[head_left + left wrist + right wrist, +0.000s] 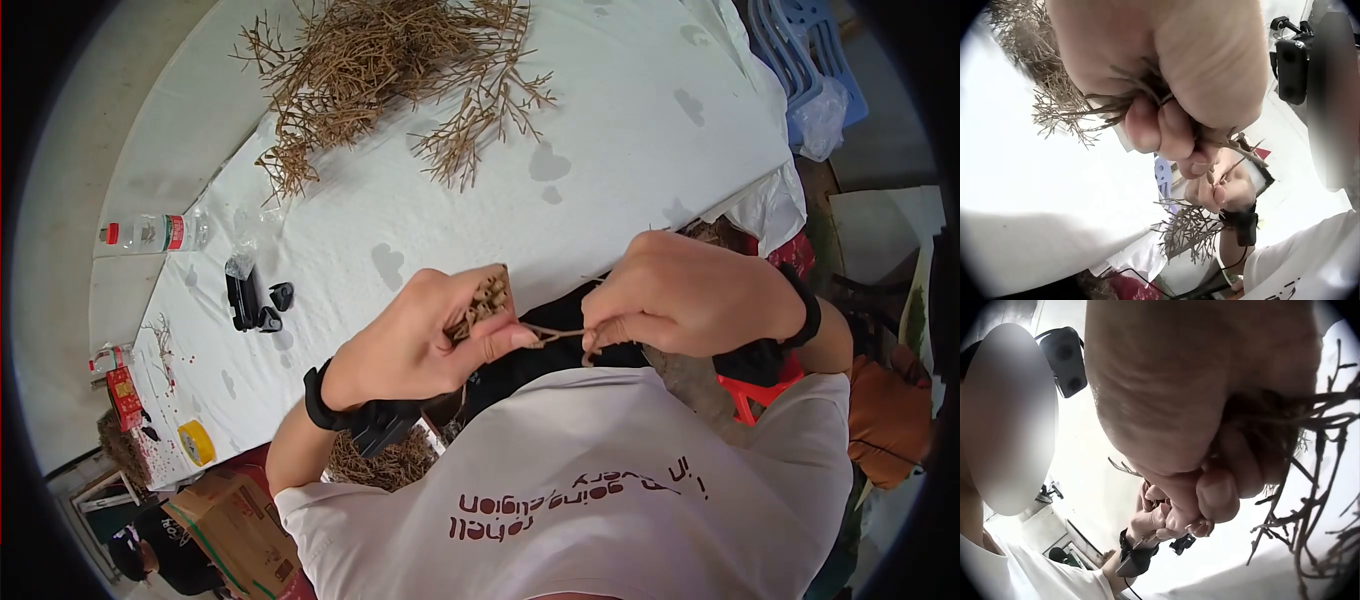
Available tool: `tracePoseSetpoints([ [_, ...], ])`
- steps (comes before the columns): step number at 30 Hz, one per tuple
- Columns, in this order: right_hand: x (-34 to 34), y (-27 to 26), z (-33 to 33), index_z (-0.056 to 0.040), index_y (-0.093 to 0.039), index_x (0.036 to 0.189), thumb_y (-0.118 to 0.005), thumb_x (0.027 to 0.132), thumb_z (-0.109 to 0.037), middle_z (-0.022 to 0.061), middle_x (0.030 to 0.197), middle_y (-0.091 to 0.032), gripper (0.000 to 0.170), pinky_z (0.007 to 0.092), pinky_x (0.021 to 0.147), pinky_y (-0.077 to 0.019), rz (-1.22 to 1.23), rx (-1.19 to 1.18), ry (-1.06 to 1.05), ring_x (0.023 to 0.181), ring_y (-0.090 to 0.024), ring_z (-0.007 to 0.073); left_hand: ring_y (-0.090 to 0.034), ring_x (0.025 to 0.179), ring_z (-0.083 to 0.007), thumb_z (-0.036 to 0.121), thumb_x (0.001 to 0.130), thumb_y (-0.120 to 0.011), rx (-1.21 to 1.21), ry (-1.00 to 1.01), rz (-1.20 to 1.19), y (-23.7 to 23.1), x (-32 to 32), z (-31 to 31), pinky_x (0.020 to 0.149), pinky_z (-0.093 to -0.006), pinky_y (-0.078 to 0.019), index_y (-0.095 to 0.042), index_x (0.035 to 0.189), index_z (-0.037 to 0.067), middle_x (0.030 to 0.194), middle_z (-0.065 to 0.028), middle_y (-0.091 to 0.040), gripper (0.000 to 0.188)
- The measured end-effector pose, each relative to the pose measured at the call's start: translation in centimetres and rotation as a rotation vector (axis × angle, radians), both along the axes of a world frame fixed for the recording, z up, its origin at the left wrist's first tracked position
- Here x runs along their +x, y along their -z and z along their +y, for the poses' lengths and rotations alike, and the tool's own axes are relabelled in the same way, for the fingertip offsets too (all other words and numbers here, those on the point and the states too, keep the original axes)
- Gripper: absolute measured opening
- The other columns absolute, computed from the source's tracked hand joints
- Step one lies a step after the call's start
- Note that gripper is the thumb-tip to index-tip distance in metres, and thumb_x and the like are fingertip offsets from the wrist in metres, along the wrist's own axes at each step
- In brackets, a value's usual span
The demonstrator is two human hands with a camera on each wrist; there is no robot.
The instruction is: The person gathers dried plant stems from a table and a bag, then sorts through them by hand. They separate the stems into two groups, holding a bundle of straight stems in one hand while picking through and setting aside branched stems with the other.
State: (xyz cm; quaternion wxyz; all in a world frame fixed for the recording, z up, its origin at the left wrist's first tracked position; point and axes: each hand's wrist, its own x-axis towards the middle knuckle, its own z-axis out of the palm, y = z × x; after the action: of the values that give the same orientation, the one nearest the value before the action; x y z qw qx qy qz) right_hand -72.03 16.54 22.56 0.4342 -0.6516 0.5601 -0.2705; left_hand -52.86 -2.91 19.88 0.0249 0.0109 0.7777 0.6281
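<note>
In the head view my left hand (pixel 405 335) grips a bundle of brown twigs (pixel 490 293), cut ends showing above the thumb. My right hand (pixel 690 300) is a short way to the right and pinches a thin stem (pixel 560 332) that spans the gap to the left thumb. The right wrist view shows a forked dry branch (pixel 1319 450) spreading out from under the curled right fingers. Seen from the left wrist, small branching twigs (pixel 1191 231) hang below the right hand, while the left fingers curl tightly round their stems.
A large heap of dry twigs (pixel 370 60) lies on the white-covered table (pixel 600 190) ahead. Left on it are a plastic bottle (pixel 160 233), a black case (pixel 242 298) and yellow tape (pixel 197 442). Blue plastic chairs (pixel 815 60) stand right; a cardboard box (pixel 235 530) sits lower left.
</note>
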Motion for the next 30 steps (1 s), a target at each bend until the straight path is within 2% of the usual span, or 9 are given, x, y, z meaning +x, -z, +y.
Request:
tracePoseSetpoints([
  [7, 0.2, -1.5, 0.1, 0.0001, -0.069, 0.088, -0.068, 0.088, -0.01, 0.0143, 0.072, -0.067, 0.01, 0.0393, 0.059, -0.047, 0.145, 0.064, -0.125, 0.066, -0.064, 0.0338, -0.033, 0.05, -0.0119, 0.011, 0.091, -0.077, 0.095, 0.113, -0.083, 0.0, 0.6, 0.1, 0.046, -0.029, -0.0281, -0.046, 0.076, 0.004, 0.056, -0.004, -0.037, 0.035],
  [10, -1.1, -2.2, 0.9, 0.001, -0.068, 0.088, -0.068, 0.087, -0.009, 0.0143, 0.07, -0.066, 0.01, 0.0386, 0.059, -0.0474, 0.237, 0.103, -0.182, 0.065, -0.063, 0.0342, -0.037, 0.053, -0.0103, 0.008, 0.091, -0.076, -0.007, 0.174, 0.1, 0.6, 1.3, -1.5, 0.048, -0.0284, -0.0307, -0.048, 0.077, 0.005, 0.058, -0.0013, -0.04, 0.032],
  [11, -2.9, -2.3, 2.2, 0.0012, -0.067, 0.087, -0.068, 0.089, -0.01, 0.0121, 0.069, -0.065, 0.011, 0.0363, 0.058, -0.0466, 0.256, 0.108, -0.064, 0.062, -0.062, 0.0302, -0.037, 0.053, -0.0103, 0.008, 0.091, -0.076, -0.01, 0.173, 0.104, 1.0, 2.5, -3.1, 0.048, -0.0284, -0.0307, -0.048, 0.077, 0.005, 0.058, -0.0013, -0.04, 0.032],
  [13, -5.1, -1.8, 3.8, 0.0015, -0.065, 0.086, -0.069, 0.09, -0.011, 0.01, 0.068, -0.064, 0.013, 0.034, 0.057, -0.0459, 0.267, 0.118, 0.05, 0.059, -0.061, 0.0262, -0.042, 0.057, -0.008, 0.003, 0.09, -0.076, 0.177, -0.284, -0.203, 1.8, 5.6, -6.0, 0.051, -0.0284, -0.0335, -0.049, 0.079, 0.006, 0.062, 0.0031, -0.045, 0.029],
  [15, -6.2, -1.1, 4.5, 0.0004, -0.064, 0.084, -0.066, 0.097, -0.015, 0.0023, 0.07, -0.062, 0.02, 0.0271, 0.056, -0.043, 0.022, 0.008, 0.6, 0.06, -0.055, 0.0121, -0.042, 0.059, -0.0069, 0.002, 0.089, -0.076, 0.252, -0.315, -0.2, 1.3, 4.8, -5.3, 0.052, -0.0273, -0.034, -0.049, 0.079, 0.006, 0.064, 0.0042, -0.045, 0.029],
  [18, -6.6, -1.6, 2.1, -0.0014, -0.063, 0.084, -0.062, 0.101, -0.02, -0.0009, 0.073, -0.059, 0.026, 0.0229, 0.056, -0.0398, -0.084, 0.003, 0.578, 0.064, -0.05, 0.0061, -0.044, 0.061, -0.0048, -0.001, 0.087, -0.076, 0.396, -0.343, -0.192, 0.9, 2.7, -4.0, 0.054, -0.0251, -0.0348, -0.049, 0.08, 0.006, 0.067, 0.0064, -0.047, 0.029],
  [22, -6.7, -2.7, -0.2, -0.003, -0.062, 0.085, -0.056, 0.105, -0.025, -0.0035, 0.072, -0.056, 0.031, 0.0194, 0.057, -0.0364, -0.227, -0.041, 0.535, 0.064, -0.046, 0.0022, -0.044, 0.062, -0.0032, 0.002, 0.084, -0.08, 0.282, -0.191, -0.148, 1.2, 0.1, -4.2, 0.056, -0.0222, -0.0346, -0.049, 0.078, 0.005, 0.067, 0.0061, -0.047, 0.031],
  [26, -5.5, -2.2, -2.1, -0.004, -0.061, 0.085, -0.052, 0.107, -0.027, -0.0043, 0.07, -0.054, 0.033, 0.0182, 0.056, -0.0342, -0.413, -0.065, 0.566, 0.062, -0.044, 0.0013, -0.043, 0.061, -0.002, 0.004, 0.08, -0.084, 0.045, -0.293, -0.142, 0.9, -0.8, -3.5, 0.056, -0.0201, -0.033, -0.053, 0.076, 0.005, 0.067, 0.0064, -0.047, 0.031],
  [30, -4.5, 0.0, -3.4, -0.0043, -0.061, 0.086, -0.051, 0.108, -0.027, -0.0042, 0.07, -0.054, 0.033, 0.0181, 0.056, -0.0338, -0.537, -0.014, 0.596, 0.062, -0.044, 0.0014, -0.043, 0.057, -0.0051, 0.008, 0.078, -0.086, -0.132, -0.395, 0.108, -0.1, -1.9, -1.9, 0.053, -0.0235, -0.0346, -0.056, 0.074, 0.004, 0.065, 0.0029, -0.051, 0.031],
])
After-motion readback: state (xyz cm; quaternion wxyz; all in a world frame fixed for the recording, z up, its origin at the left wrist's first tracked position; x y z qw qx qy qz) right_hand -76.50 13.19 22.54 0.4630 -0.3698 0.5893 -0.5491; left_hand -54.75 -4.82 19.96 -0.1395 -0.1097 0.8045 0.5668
